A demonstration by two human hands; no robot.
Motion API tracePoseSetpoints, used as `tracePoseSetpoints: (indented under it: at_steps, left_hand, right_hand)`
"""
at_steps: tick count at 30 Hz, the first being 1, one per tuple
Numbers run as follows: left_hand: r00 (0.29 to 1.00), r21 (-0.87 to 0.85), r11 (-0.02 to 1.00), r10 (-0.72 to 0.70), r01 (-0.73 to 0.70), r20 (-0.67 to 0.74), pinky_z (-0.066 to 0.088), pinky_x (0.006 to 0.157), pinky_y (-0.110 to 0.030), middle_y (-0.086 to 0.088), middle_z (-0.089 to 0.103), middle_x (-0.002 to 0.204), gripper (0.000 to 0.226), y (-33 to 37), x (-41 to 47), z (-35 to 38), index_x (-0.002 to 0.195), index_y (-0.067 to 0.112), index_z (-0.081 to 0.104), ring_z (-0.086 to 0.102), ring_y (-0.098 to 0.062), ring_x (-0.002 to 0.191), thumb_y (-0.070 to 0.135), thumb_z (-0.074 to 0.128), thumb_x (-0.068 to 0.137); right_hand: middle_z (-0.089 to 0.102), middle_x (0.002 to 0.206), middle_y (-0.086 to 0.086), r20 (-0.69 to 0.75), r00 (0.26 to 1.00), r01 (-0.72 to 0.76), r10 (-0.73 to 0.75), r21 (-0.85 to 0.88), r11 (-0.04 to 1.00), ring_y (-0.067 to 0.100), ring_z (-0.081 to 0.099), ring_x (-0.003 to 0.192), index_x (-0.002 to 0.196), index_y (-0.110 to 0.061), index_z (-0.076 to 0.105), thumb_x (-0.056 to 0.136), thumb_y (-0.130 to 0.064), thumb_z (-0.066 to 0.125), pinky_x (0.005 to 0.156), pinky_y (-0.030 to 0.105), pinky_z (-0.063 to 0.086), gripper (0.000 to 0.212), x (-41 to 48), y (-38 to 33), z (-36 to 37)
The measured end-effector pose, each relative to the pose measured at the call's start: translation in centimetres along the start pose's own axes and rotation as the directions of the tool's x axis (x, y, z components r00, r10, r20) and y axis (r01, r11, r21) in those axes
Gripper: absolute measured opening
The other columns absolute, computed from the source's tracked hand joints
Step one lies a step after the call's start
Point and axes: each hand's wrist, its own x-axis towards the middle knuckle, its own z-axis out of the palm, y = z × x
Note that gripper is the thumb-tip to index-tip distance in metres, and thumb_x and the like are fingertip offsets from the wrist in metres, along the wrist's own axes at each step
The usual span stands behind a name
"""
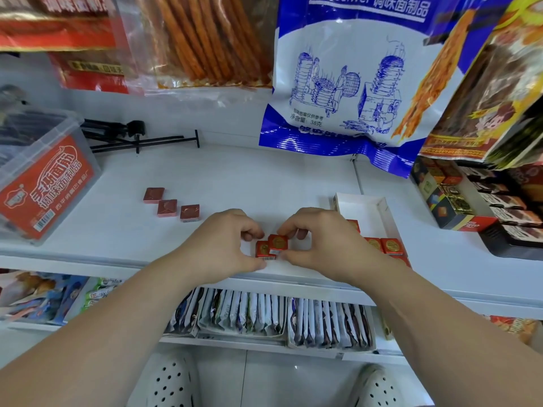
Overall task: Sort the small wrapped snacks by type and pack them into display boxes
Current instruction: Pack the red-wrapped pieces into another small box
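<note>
Red wrapped snacks (273, 245), two pieces, held at the front edge of the white shelf (249, 177).
Left grip (235, 245) pinches the lower piece, right grip (317, 242) the overlapping upper one; three darker squares (167, 207) lie well apart to the left; display box (360, 205), partly filled, just right.

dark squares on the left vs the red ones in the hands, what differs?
Colour: the dark squares are maroon; the red squares are bright red with a gold emblem. State: the dark squares lie untouched in a diagonal row; the red squares are pinched between the left hand and right hand. Place: the red squares sit nearer the white box than the dark squares. Both are small, square and wrapped.
</note>
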Motion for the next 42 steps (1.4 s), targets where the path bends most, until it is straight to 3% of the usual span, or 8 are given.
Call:
tracePoseSetpoints:
  at_steps: [6,14,17,21,26,31,37,42]
  left_hand:
    - [1.0,-0.051,0.999,-0.006,0.005,-0.025,0.039,0.064,-0.01,0.008,0.061,0.085,0.024,0.1,-0.1,0.1,0.086,0.025,0.073,0.053,0.005,0.076,0.029,0.088,0.067]
    - [0.998,-0.329,0.943,0.023,-0.04,-0.058,0.051,0.072,-0.032,0.001,0.064,0.082,0.025,2.5,0.5,-0.1,0.083,0.024,0.073,0.06,-0.021,0.078,0.025,0.09,0.065]
    - [0.996,-0.371,0.925,0.064,-0.083,-0.062,0.049,0.069,-0.026,0.001,0.065,0.083,0.024,4.1,1.5,0.3,0.087,0.022,0.074,0.06,-0.016,0.076,0.021,0.089,0.068]
    - [0.995,-0.39,0.915,0.083,-0.101,-0.062,0.041,0.066,-0.014,0.004,0.065,0.086,0.025,7.0,2.9,1.6,0.093,0.021,0.074,0.055,-0.003,0.07,0.023,0.086,0.072]
    - [0.999,-0.218,0.975,0.033,-0.036,-0.017,0.044,0.072,-0.017,0.016,0.053,0.111,0.061,10.1,4.2,4.1,0.122,0.037,0.057,0.053,-0.002,0.087,0.052,0.081,0.069]
    - [0.993,0.0,1.0,-0.002,0.003,0.12,0.044,0.104,-0.035,0.015,0.032,0.143,0.11,10.9,4.7,5.7,0.147,0.037,0.034,0.043,-0.011,0.122,0.072,0.08,0.053]
    - [0.991,0.053,0.998,0.016,-0.023,0.135,0.043,0.104,-0.032,0.019,0.038,0.141,0.111,10.2,5.2,6.1,0.146,0.034,0.039,0.041,-0.005,0.117,0.069,0.083,0.05]
    - [0.987,0.025,0.999,0.039,-0.043,0.154,0.043,0.105,-0.032,0.022,0.039,0.141,0.109,9.7,5.5,5.7,0.145,0.034,0.041,0.041,-0.003,0.115,0.065,0.086,0.051]
  right_hand:
    - [0.067,0.095,-0.008,-0.003,1.0,0.031,-0.031,0.027,0.999,0.005,0.059,0.086,0.106,-0.023,0.073,0.077,-0.027,0.081,0.068,0.009,0.04,0.029,0.5,-0.2,1.1]
    - [0.072,0.078,-0.013,-0.072,0.997,-0.007,0.026,0.26,0.966,0.001,0.066,0.075,0.094,-0.021,0.075,0.072,-0.017,0.087,0.062,0.013,0.047,0.026,-0.9,0.3,-1.9]
    - [0.066,0.069,-0.022,-0.132,0.991,0.007,0.026,0.237,0.972,0.001,0.062,0.064,0.091,-0.02,0.075,0.07,-0.014,0.088,0.059,0.013,0.046,0.026,-2.0,0.7,-3.8]
    - [0.065,0.063,-0.013,-0.2,0.979,-0.001,0.048,0.227,0.974,0.005,0.06,0.058,0.089,-0.018,0.074,0.068,-0.011,0.088,0.058,0.014,0.047,0.026,-3.7,2.1,-5.9]
    - [0.066,0.063,-0.014,-0.292,0.946,-0.113,0.14,0.107,0.988,0.005,0.062,0.058,0.087,-0.019,0.073,0.068,-0.017,0.088,0.054,0.014,0.045,0.024,-5.8,5.8,-8.1]
    - [0.063,0.068,-0.022,-0.302,0.924,-0.232,0.233,0.042,0.972,0.0,0.058,0.058,0.084,-0.026,0.069,0.07,-0.02,0.087,0.049,0.01,0.04,0.023,-6.3,8.8,-8.6]
    - [0.071,0.092,-0.011,-0.228,0.929,-0.309,0.291,-0.045,0.95,-0.002,0.055,0.063,0.098,-0.026,0.073,0.072,-0.029,0.083,0.059,0.022,0.045,0.029,-4.8,10.1,-7.8]
    - [0.069,0.095,-0.012,-0.08,0.941,-0.331,0.329,-0.018,0.943,-0.011,0.056,0.062,0.099,-0.027,0.072,0.076,-0.03,0.084,0.05,0.006,0.037,0.026,-4.2,10.5,-8.0]
